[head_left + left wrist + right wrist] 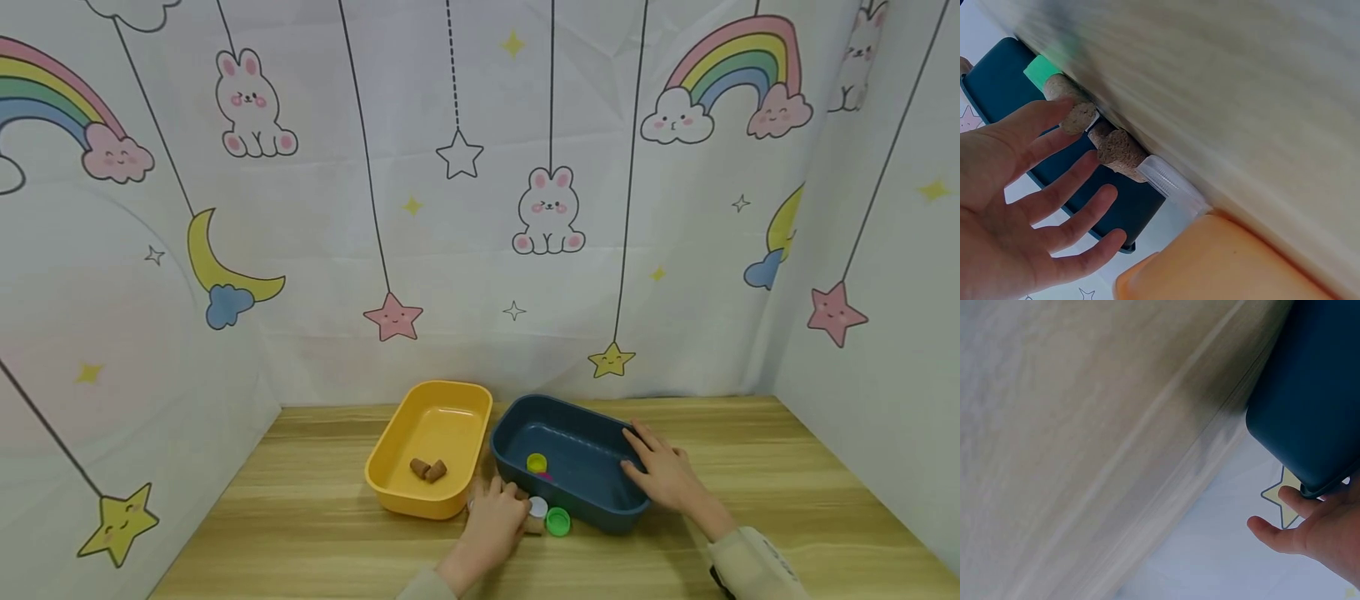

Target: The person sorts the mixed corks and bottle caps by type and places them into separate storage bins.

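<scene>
My left hand reaches down in front of the two bins. Its fingers are spread, with the thumb tip right at a cork in the left wrist view. Another cork lies by the fingertips, beside a clear ridged cap. A green cap and a white cap sit just right of that hand. My right hand rests at the right end of the dark blue bin, extended fingers over its rim. Inside that bin are a yellow cap and a small pink piece.
Left of the blue bin stands a yellow bin with brown corks in it. Both bins stand on a wood-grain table. A patterned cloth encloses the back and sides.
</scene>
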Tool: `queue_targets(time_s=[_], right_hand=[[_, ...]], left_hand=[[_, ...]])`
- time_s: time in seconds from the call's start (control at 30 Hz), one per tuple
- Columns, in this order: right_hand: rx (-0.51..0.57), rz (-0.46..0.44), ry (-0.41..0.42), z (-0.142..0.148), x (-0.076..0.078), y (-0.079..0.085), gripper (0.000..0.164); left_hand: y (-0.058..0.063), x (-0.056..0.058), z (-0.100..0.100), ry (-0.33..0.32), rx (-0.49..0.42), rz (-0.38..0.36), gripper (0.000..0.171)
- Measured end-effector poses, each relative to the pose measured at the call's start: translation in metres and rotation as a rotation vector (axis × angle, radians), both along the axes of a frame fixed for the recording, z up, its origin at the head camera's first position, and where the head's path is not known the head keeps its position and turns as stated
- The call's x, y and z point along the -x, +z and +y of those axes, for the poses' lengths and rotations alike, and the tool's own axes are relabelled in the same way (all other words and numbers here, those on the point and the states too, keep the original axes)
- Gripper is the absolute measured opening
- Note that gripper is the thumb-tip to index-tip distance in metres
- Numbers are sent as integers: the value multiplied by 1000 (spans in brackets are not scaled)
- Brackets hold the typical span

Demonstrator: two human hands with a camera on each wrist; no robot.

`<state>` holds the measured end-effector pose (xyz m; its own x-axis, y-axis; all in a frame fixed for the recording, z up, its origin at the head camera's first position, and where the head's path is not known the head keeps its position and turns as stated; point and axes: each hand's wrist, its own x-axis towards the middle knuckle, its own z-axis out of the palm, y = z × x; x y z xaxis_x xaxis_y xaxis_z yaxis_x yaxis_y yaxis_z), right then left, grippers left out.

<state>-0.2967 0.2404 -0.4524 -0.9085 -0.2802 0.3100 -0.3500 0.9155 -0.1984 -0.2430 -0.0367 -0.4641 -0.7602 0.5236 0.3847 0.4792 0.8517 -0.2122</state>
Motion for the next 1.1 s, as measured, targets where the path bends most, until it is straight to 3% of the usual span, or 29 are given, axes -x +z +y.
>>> queue_targets(time_s=[0.67, 1.1], right_hand=[[3, 15, 7, 2, 2, -4, 52], [13, 20, 9, 1, 1, -4, 52]], left_hand=[[10, -6, -3, 0, -12, 12, 7], [33, -11, -9, -2, -96, -54, 9]])
